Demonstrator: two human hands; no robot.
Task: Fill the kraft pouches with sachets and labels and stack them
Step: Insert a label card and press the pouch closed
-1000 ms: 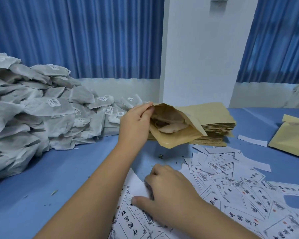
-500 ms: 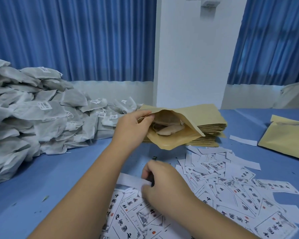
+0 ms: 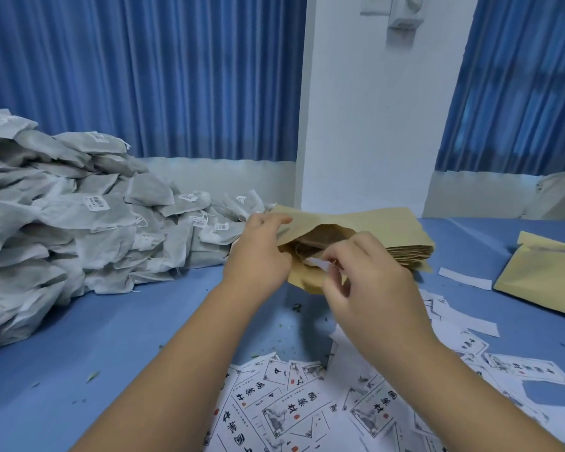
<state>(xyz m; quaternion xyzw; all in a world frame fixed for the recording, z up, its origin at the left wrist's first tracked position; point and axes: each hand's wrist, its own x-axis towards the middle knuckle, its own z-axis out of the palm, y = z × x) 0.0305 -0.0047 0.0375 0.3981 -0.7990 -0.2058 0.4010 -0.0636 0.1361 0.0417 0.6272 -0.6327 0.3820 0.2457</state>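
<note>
1. Landmark: stack of flat kraft pouches (image 3: 405,249), lying on the blue bench (image 3: 111,337) in front of a white pillar (image 3: 372,125).
2. Open pouch (image 3: 302,278) is held just in front of the stack's left end, its mouth gaping toward the camera. Brownish contents show inside; cannot tell what they are.
3. Left hand (image 3: 258,252), at the stack's left front: fingers curled over the pouch's upper lip, holding the mouth apart.
4. Right hand (image 3: 369,288), directly in front of the stack: thumb and forefinger pinched tight on a white label slip (image 3: 317,263). The slip's free end sits at the pouch mouth. The other fingers are loosely bent.
5. Sachet heap (image 3: 79,223), grey-white and piled high, lies left of the stack. Its nearest sachets reach the stack's left edge.
6. Printed labels (image 3: 307,409) are scattered on the bench in front of the stack, under both forearms.
7. Single kraft pouch (image 3: 545,275) lies flat to the right of the stack, well apart. A blank white strip (image 3: 463,278) lies between the two.
8. Blue curtains (image 3: 144,76) hang behind the stack.
</note>
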